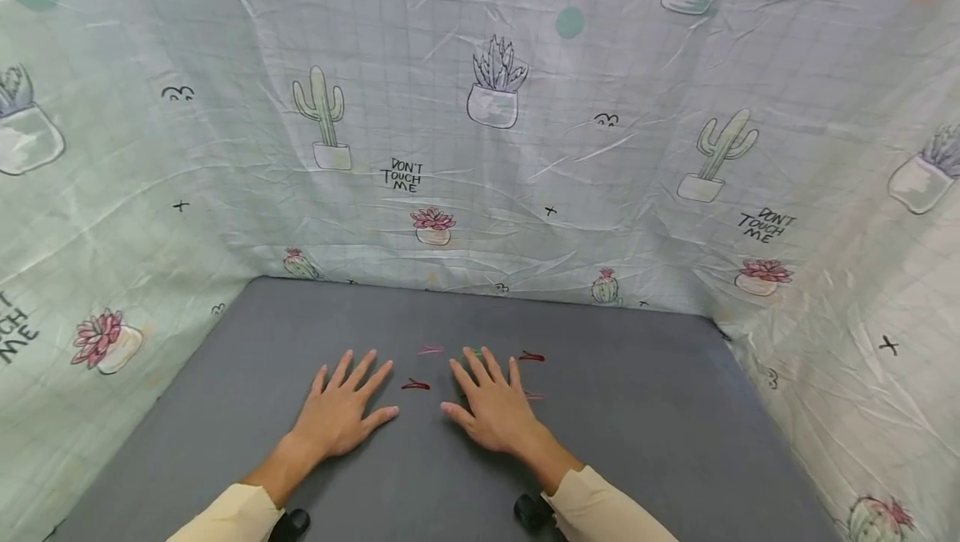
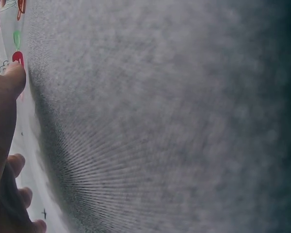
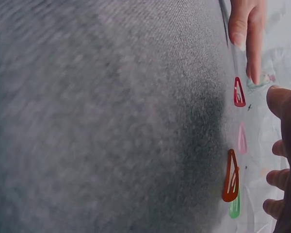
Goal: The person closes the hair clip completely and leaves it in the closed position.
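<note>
While our left hand (image 1: 335,417) and right hand (image 1: 497,415) are spread, fingers fanned, we have the grey tabletop (image 1: 675,425) beneath them.
Between them lies a red snap hair clip (image 1: 416,386); a pink clip (image 1: 431,350) is farther off, a green clip (image 1: 477,352) shows behind the right hand's fingertips, and a dark red clip (image 1: 532,357) and a rosy clip (image 1: 535,396) lie just right of that hand. We cannot tell whether our palms press down.
</note>
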`<control>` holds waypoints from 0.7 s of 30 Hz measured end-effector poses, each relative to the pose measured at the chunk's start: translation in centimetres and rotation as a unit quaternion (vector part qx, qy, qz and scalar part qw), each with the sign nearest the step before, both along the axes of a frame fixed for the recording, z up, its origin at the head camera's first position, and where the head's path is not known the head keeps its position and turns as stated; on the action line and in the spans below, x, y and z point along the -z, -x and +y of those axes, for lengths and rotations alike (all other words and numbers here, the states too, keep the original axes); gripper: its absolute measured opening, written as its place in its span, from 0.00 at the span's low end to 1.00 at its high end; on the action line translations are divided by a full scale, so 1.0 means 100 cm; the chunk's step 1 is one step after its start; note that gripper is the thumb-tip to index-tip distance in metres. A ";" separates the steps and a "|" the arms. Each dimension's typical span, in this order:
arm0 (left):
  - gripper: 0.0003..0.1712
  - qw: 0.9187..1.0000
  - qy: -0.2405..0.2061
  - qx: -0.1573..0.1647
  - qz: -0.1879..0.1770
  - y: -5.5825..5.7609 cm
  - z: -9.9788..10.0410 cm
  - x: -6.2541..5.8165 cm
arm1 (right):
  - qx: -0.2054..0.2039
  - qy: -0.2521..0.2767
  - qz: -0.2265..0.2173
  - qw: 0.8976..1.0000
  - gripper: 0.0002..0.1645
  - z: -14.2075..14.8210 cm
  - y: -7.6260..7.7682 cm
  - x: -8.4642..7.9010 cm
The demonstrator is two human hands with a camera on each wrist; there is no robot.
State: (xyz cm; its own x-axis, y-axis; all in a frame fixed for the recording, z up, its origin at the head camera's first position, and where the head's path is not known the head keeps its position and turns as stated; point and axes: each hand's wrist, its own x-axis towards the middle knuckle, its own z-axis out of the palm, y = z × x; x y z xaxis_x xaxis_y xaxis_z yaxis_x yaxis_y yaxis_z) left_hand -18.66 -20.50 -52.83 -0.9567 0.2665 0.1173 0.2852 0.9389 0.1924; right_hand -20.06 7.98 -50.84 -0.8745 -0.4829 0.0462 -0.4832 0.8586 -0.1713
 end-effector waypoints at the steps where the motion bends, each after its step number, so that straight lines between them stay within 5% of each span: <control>1: 0.44 1.000 0.002 0.001 -0.002 0.001 0.000 0.000 | -0.001 0.001 0.000 1.000 0.44 -0.001 0.001 0.000; 14: 0.46 1.000 0.013 0.012 -0.016 0.004 -0.001 0.001 | -0.008 -0.005 -0.001 1.000 0.44 -0.015 0.004 0.007; 21: 0.46 1.000 0.006 0.024 -0.009 0.015 0.005 -0.006 | -0.018 0.004 0.003 1.000 0.44 -0.013 0.012 -0.001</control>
State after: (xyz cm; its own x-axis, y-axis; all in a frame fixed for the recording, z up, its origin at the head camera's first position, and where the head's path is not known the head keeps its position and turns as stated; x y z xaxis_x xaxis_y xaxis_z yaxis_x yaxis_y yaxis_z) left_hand -20.15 -19.96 -52.23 -0.9448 0.3130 0.0969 0.3262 0.9265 0.1874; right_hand -21.26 6.66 -50.76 -0.8566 -0.5130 0.0557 -0.5142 0.8396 -0.1751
